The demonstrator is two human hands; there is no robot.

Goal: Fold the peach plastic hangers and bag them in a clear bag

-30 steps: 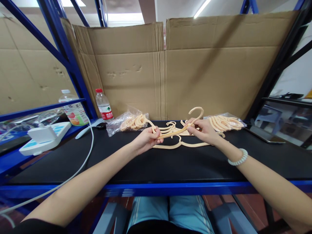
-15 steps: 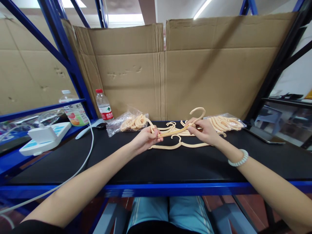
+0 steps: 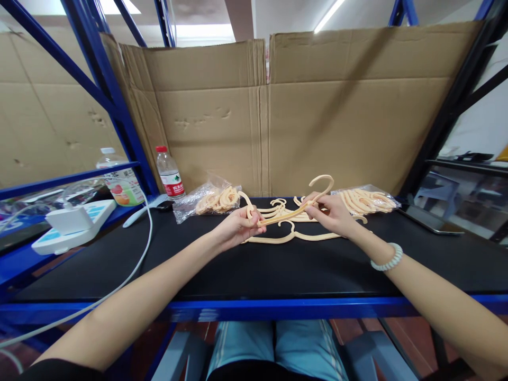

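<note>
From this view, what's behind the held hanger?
More beige hangers on the black tabletop, then cardboard. The held hanger, left hand and right hand hide parts of them; exact count unclear.

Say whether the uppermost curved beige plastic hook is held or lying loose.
Held: the bare right hand grips the hook near its base, curve upward.

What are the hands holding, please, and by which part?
A hanger: right hand at the base of the hook, left hand at the other end.
</note>
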